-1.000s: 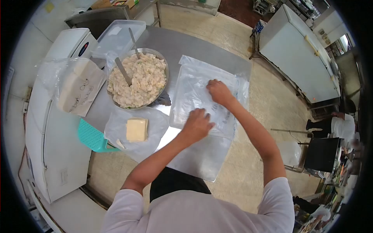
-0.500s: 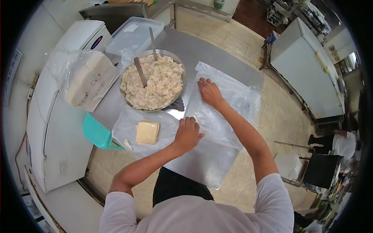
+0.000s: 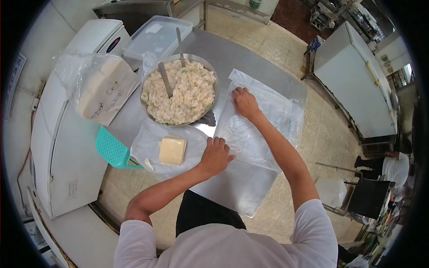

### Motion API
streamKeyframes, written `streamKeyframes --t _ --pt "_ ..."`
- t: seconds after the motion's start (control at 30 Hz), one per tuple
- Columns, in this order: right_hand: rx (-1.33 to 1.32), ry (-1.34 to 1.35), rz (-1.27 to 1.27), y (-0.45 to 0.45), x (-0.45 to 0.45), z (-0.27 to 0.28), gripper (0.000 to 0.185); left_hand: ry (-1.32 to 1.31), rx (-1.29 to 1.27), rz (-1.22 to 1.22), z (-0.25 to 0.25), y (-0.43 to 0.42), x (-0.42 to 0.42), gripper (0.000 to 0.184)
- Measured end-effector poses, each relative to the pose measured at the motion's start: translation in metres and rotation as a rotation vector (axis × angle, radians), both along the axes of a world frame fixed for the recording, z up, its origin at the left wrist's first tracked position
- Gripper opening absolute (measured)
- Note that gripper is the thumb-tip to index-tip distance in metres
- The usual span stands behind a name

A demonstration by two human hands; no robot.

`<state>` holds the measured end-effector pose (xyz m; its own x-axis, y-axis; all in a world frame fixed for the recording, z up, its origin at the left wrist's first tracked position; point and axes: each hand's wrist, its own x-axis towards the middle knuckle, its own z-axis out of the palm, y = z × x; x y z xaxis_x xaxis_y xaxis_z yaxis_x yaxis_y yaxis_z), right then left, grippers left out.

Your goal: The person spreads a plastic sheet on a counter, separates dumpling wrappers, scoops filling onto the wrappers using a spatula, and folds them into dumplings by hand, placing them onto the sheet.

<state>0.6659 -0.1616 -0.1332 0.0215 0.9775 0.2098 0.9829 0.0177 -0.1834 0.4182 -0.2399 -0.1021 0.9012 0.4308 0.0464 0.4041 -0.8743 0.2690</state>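
A clear plastic sheet (image 3: 268, 120) lies over the right half of a steel table. My left hand (image 3: 216, 156) rests palm down at the sheet's near left edge, fingers stretched out and thumb apart. Farther up, my right hand (image 3: 245, 103) presses on the sheet near its upper left corner, fingers slightly bent and holding nothing visible. Left of my left hand, a stack of square pale wrappers (image 3: 172, 150) sits on another plastic sheet (image 3: 145, 136). Beyond it is a round metal bowl (image 3: 216, 91) of chunky pale filling (image 3: 192, 87), with two flat-handled utensils (image 3: 165, 80) standing in it.
A bagged block of wrappers (image 3: 107, 89) with handwriting leans by a white chest freezer (image 3: 76, 156). A clear plastic lid (image 3: 157, 38) lies behind the bowl. A teal plastic stool (image 3: 111, 147) stands under the table's left side. Another freezer (image 3: 353, 80) and a person (image 3: 395, 169) are at right.
My right hand has shifted very slightly on the sheet. My left hand stays in place. The view has moved a little, so the bowl and wrappers appear slightly farther right.
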Motion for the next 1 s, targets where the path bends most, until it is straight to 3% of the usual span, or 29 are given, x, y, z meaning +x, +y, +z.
streamKeyframes --t 0.13,0.23,0.33,0.4,0.47,0.53,0.6,0.63,0.7,0.83,1.0 --pt "0.046 0.054 -0.021 -0.009 -0.008 0.002 0.022 -0.113 0.041 -0.012 0.005 0.002 -0.002 0.046" --pt "0.075 0.115 0.093 -0.017 -0.006 0.002 0.02 0.116 -0.031 -0.035 0.0 0.003 -0.008 0.043" --pt "0.239 0.246 0.063 -0.051 -0.018 0.034 0.027 -0.086 -0.06 -0.017 0.009 0.005 -0.021 0.039" --pt "0.067 0.317 0.04 -0.103 -0.028 0.05 0.032 -0.335 -0.09 0.076 0.035 0.016 -0.044 0.038" --pt "-0.122 0.448 0.008 -0.165 -0.048 0.065 0.035 -0.449 -0.173 0.271 0.061 0.034 -0.084 0.03" --pt "-0.166 0.409 -0.039 -0.213 -0.068 0.076 0.037 -0.428 -0.14 0.514 0.075 0.045 -0.129 0.031" --pt "-0.158 0.408 -0.07 -0.238 -0.076 0.06 0.035 -0.358 -0.165 0.727 0.034 0.047 -0.174 0.033" --pt "-0.157 0.405 -0.106 -0.246 -0.079 0.046 0.033 -0.357 -0.154 0.721 0.01 0.046 -0.187 0.033" --pt "-0.086 0.407 -0.112 -0.252 -0.08 0.022 0.029 -0.455 -0.797 0.962 -0.029 0.045 -0.201 0.039" --pt "-0.124 0.391 -0.116 -0.265 -0.089 0.011 0.029 -0.472 -0.607 0.928 -0.041 0.039 -0.197 0.045" --pt "-0.115 0.397 -0.134 -0.274 -0.124 0.045 0.034 -0.618 -0.871 0.996 -0.028 0.04 -0.211 0.044"
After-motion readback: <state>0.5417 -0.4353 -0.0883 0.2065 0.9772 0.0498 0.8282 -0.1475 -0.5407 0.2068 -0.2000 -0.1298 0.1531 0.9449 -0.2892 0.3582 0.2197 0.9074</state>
